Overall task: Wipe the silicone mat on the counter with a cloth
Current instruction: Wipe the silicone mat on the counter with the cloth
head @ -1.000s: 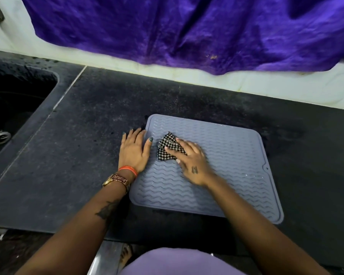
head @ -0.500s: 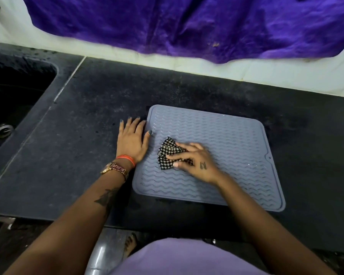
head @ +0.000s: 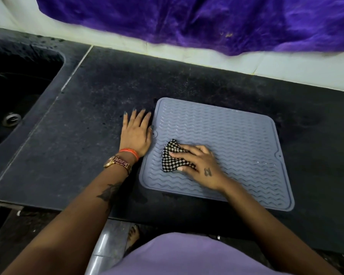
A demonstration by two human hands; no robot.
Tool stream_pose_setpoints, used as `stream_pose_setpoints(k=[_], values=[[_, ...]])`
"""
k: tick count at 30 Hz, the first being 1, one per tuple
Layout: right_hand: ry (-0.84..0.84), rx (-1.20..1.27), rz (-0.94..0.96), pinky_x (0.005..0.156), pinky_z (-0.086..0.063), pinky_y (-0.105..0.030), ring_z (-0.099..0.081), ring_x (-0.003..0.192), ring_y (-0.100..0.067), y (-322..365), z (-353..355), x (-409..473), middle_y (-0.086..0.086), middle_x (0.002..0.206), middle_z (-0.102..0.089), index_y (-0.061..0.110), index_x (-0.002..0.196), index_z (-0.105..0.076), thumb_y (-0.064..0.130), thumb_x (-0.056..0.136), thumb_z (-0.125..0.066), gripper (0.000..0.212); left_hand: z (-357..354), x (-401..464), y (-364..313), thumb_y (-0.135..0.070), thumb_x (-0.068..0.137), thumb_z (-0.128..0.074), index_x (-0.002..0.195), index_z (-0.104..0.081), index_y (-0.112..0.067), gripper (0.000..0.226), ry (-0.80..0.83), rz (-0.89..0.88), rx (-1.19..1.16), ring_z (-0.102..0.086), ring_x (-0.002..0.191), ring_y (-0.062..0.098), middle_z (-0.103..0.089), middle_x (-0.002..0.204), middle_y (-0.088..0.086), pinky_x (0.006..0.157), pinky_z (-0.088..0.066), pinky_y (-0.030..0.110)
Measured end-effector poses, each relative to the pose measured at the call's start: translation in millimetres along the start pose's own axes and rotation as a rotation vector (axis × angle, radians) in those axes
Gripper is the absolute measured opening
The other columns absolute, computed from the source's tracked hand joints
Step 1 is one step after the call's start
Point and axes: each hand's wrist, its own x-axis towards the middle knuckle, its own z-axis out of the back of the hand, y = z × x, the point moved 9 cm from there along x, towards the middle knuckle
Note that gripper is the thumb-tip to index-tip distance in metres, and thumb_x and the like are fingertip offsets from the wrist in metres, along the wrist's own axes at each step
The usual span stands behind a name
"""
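Note:
A grey-blue silicone mat point(head: 236, 139) with wavy ridges lies flat on the dark counter point(head: 107, 92). A crumpled black-and-white checked cloth point(head: 172, 157) rests on the mat's near-left part. My right hand point(head: 201, 165) presses down on the cloth, its fingers spread over it and pointing left. My left hand point(head: 136, 133) lies flat on the counter at the mat's left edge, fingers apart, thumb touching the mat's rim.
A black sink point(head: 14, 92) with a metal drain point(head: 11, 119) is sunk into the counter at the far left. A purple cloth point(head: 207, 20) hangs over the white wall behind. The counter's front edge runs just below the mat.
My right hand has dragged the cloth from the mat's upper left toward its near-left part. My left hand has stayed at the mat's left edge.

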Motion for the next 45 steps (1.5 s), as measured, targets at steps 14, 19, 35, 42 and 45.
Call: stream_pose_setpoints(k=[14, 19, 35, 42, 45], values=[[-0.119, -0.131, 0.112, 0.086, -0.045, -0.042, -0.049, 0.104, -0.021, 27, 1, -29, 0.005, 0.128, -0.057, 0.039, 0.117, -0.06, 0.026, 0.087, -0.056, 0.032, 1, -1, 5, -0.025, 0.097, -0.039, 0.141, -0.036, -0.008, 0.047, -0.038, 0.034, -0.077, -0.021, 0.141, 0.032, -0.036, 0.148, 0.012, 0.118, 0.0, 0.044], [-0.187, -0.324, 0.15, 0.079, -0.047, -0.038, -0.055, 0.096, -0.023, 42, -15, -57, 0.004, 0.128, -0.058, 0.045, 0.119, -0.058, 0.035, 0.087, -0.043, 0.036, 0, -1, 4, -0.023, 0.096, -0.039, 0.14, -0.037, -0.008, 0.046, -0.029, 0.035, -0.08, -0.021, 0.141, 0.032, -0.037, 0.147, 0.013, 0.118, -0.002, 0.044], [-0.126, -0.159, 0.27, 0.088, -0.036, -0.028, -0.041, 0.104, -0.011, 16, 0, -85, 0.015, 0.131, -0.054, 0.046, 0.12, -0.055, 0.014, 0.085, -0.047, 0.048, 3, -3, 2, -0.022, 0.097, -0.039, 0.137, -0.041, -0.005, 0.044, -0.013, 0.039, -0.051, -0.023, 0.14, 0.034, -0.04, 0.145, 0.016, 0.118, -0.004, 0.045], [-0.154, -0.255, 0.215, 0.089, -0.039, -0.038, -0.042, 0.109, -0.017, 1, -2, -108, 0.009, 0.135, -0.052, 0.047, 0.124, -0.052, 0.024, 0.089, -0.044, 0.042, 3, -3, -1, -0.019, 0.096, -0.041, 0.135, -0.044, -0.004, 0.042, -0.014, 0.029, -0.057, -0.026, 0.139, 0.036, -0.042, 0.143, 0.018, 0.118, -0.006, 0.046], [-0.145, -0.12, 0.208, 0.089, -0.039, -0.032, -0.042, 0.105, -0.012, -9, 13, -100, 0.016, 0.131, -0.054, 0.047, 0.122, -0.052, 0.018, 0.089, -0.04, 0.045, 5, -3, 0, -0.019, 0.096, -0.041, 0.134, -0.045, -0.004, 0.041, -0.013, 0.039, -0.057, -0.026, 0.138, 0.036, -0.042, 0.142, 0.018, 0.118, -0.007, 0.046]])
